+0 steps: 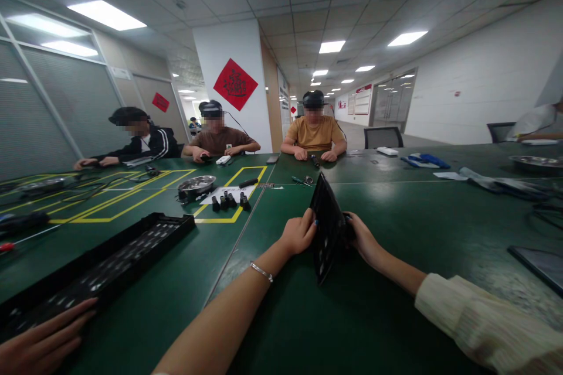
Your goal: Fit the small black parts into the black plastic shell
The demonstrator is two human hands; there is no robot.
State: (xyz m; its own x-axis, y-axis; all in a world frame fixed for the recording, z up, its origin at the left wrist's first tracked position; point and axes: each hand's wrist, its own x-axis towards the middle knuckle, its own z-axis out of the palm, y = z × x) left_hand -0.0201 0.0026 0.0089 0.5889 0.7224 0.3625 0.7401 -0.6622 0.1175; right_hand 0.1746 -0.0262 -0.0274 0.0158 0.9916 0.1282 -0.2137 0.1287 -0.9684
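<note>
A flat black rectangular panel (328,228) stands tilted on edge above the green table, seen almost edge-on. Small light marks dot its left face. My left hand (300,233) is closed on that face, with the thumb and fingers near its left side. On the other side, my right hand (364,239) grips a dark part at the back of the panel; its fingertips are partly hidden. Just beyond the panel lie small tools with green handles (301,180).
A co-worker's hand (48,334) touches a long black tray (145,246) at left. Black cylindrical parts (229,200) stand on white paper near a metal bowl (196,183). A dark tablet-like slab (539,266) lies at right. Several people sit across the green table (417,222).
</note>
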